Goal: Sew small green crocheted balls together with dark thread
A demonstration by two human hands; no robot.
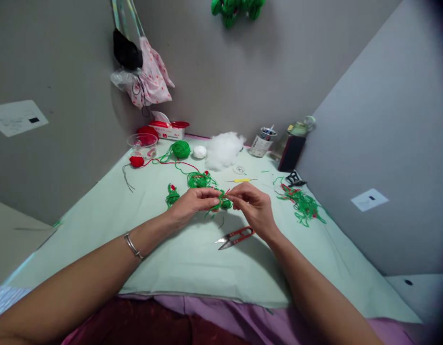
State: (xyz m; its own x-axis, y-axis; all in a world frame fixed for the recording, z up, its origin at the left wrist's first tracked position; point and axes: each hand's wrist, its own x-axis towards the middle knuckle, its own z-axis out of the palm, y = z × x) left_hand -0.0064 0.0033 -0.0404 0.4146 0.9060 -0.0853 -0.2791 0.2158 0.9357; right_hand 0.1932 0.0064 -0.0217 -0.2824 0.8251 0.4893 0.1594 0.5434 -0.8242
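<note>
My left hand [192, 205] is closed on a small green crochet piece [221, 197] near the middle of the table. Pinched fingers of my right hand [253, 203] meet the right side of that piece, and a bit of red shows there; what exactly they grip is too small to tell. Just beyond my hands lies a tangle of green yarn [199, 179]. A green crochet figure with a red top [172, 195] sits left of my left hand. Red-handled thread snips [239, 235] rest on the table nearer to me, blades pointing left.
A yellow crochet hook [242, 180] and white stuffing [224, 149] lie behind my hands. Green and red yarn scraps [304, 207] spread at the right. Farther back are a green ball [181, 149], a plastic tub [145, 149], a can [262, 143] and a phone [292, 153].
</note>
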